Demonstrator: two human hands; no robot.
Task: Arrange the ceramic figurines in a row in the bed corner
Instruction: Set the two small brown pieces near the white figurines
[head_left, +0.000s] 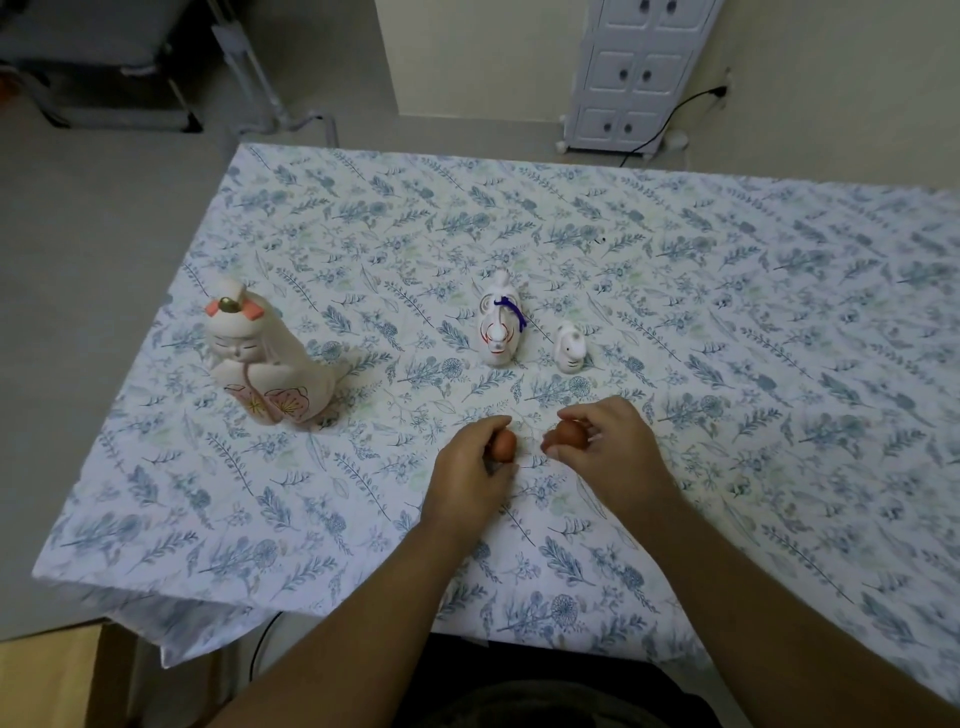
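No writing, label, brand or number can be read anywhere in this view. The bed sheet (675, 291) carries only a printed blue leaf pattern, and the painted marks on the ceramic figurines (501, 325) are decoration, not letters.

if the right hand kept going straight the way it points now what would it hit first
Probably the small brown figurine in the left hand: the right hand, holding its own brown figurine, points left toward it.
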